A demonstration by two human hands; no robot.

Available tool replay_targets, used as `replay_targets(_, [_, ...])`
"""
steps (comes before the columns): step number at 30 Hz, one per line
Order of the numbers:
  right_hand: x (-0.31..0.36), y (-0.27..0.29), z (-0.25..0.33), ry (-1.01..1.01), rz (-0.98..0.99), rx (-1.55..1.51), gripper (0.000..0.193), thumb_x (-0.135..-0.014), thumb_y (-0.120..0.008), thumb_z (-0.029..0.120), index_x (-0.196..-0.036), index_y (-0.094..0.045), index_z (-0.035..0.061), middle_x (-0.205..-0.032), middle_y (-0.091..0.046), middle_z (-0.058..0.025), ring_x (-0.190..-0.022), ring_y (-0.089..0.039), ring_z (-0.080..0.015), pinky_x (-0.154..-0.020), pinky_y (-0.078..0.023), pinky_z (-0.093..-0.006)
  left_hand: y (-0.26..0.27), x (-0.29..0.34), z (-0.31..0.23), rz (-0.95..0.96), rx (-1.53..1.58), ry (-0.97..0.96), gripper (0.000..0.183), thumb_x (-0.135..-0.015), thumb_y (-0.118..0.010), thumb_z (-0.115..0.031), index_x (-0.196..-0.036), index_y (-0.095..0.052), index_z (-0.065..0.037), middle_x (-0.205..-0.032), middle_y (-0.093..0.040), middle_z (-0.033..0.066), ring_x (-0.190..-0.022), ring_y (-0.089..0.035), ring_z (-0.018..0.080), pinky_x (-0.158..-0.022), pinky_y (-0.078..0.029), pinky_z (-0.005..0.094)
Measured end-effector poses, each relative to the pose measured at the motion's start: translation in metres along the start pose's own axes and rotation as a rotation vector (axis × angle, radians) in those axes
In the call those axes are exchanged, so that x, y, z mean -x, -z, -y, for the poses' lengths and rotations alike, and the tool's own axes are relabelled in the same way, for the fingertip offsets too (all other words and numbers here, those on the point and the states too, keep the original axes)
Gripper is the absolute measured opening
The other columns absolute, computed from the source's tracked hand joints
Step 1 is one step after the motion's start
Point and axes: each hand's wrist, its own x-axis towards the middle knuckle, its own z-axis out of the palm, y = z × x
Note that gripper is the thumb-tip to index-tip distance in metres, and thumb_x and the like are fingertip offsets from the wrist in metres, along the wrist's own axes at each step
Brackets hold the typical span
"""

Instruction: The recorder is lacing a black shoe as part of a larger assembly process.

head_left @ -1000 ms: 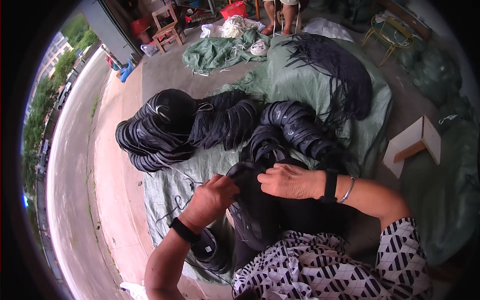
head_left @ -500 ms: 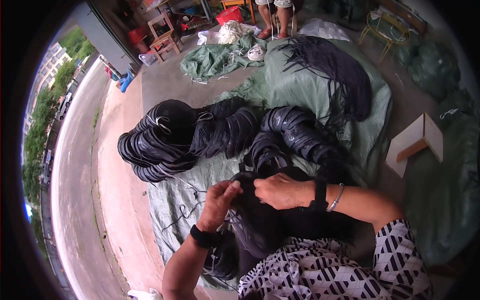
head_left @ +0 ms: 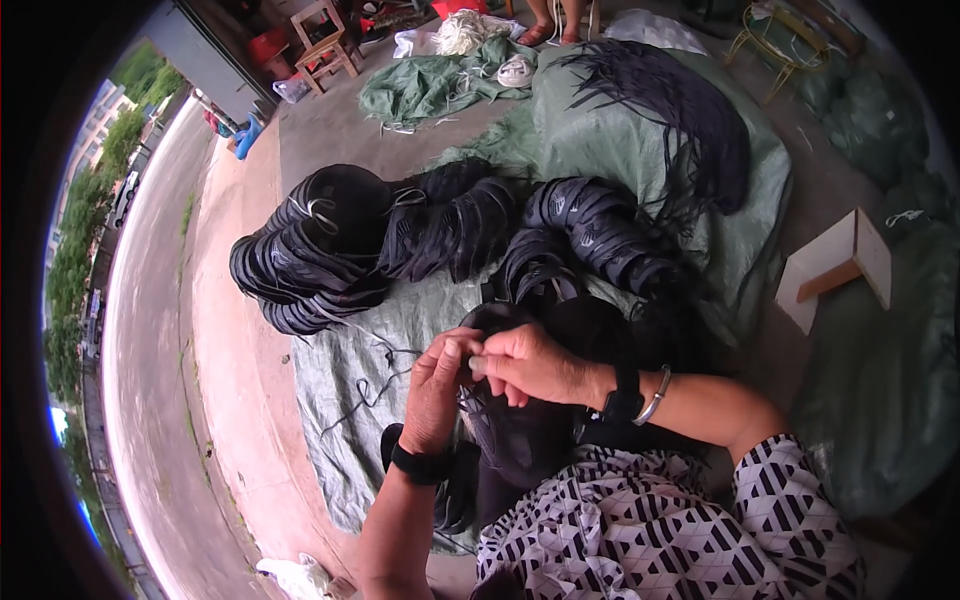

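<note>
My left hand (head_left: 435,385) is closed, thumb against the forefinger, at the edge of a black shoe upper (head_left: 515,440) that rests over my lap. Right beside it, my right hand (head_left: 530,362) pinches with thumb and fingers, its tips meeting those of the left. Whatever thin piece lies between the right fingertips is too small to make out. Grey laces show on the near side of the upper. More black shoe uppers (head_left: 455,235) lie just beyond my hands, nested in long rows, some tied with pale cord.
A green plastic sheet (head_left: 335,400) spreads under the rows, a loose dark lace on it. Dark laces (head_left: 700,130) are heaped on a green covered mound. To the right stands an open white box (head_left: 840,265). Another person's legs (head_left: 555,15) and a wooden chair (head_left: 322,45) are farther back.
My right hand has moved left and slightly up, and its fingertips now meet my left hand's, where a gap lay between them. The view has tipped a little downward.
</note>
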Motion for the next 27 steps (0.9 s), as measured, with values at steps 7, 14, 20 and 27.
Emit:
replay_targets(7, [0.057,0.041,0.110,0.761,0.053,-0.190,0.019,-0.094,-0.052,0.015,-0.086,-0.060,0.0003,-0.072,-0.059,-0.0019,-0.055,-0.052,-0.0039,-0.050,-0.044,-0.0189,-0.016,-0.002,-0.023,0.049,-0.106,0.057,0.028,-0.090,-0.061,-0.027,-0.107,-0.059,-0.005,-0.093,-0.061,-0.0012,-0.081,-0.054,0.0047,-0.071,-0.043,0.0189])
replay_targets(14, [0.059,0.021,0.103,0.700,0.144,-0.158,0.020,-0.095,-0.052,0.015,-0.089,-0.062,-0.0011,-0.074,-0.058,-0.0027,-0.057,-0.050,-0.0035,-0.052,-0.041,-0.0180,-0.037,0.015,-0.053,0.246,-0.219,-0.279,0.027,-0.093,-0.057,-0.031,-0.085,-0.058,-0.005,-0.070,-0.057,-0.0004,-0.061,-0.051,0.0064,-0.056,-0.040,0.0193])
replay_targets(20, [0.071,0.095,0.060,0.758,-0.515,-0.279,0.020,-0.095,-0.051,0.021,-0.090,-0.063,0.0062,-0.090,-0.064,-0.0038,-0.071,-0.056,-0.0069,-0.064,-0.047,-0.0223,0.011,0.016,-0.026,-0.315,0.180,-0.098,0.021,-0.096,-0.048,-0.023,-0.095,-0.058,-0.005,-0.057,-0.037,-0.0067,-0.048,-0.030,0.0036,-0.045,-0.025,0.0206])
replay_targets(27, [0.065,0.168,-0.035,0.377,-0.603,-0.613,0.021,-0.094,-0.052,0.026,-0.086,-0.057,0.0076,-0.061,-0.046,0.0028,-0.051,-0.040,-0.0072,-0.050,-0.035,-0.0235,0.041,0.034,0.006,-0.422,0.351,-0.057,0.022,-0.095,-0.051,-0.028,-0.100,-0.058,-0.008,-0.068,-0.043,-0.0081,-0.058,-0.036,0.0023,-0.053,-0.031,0.0206])
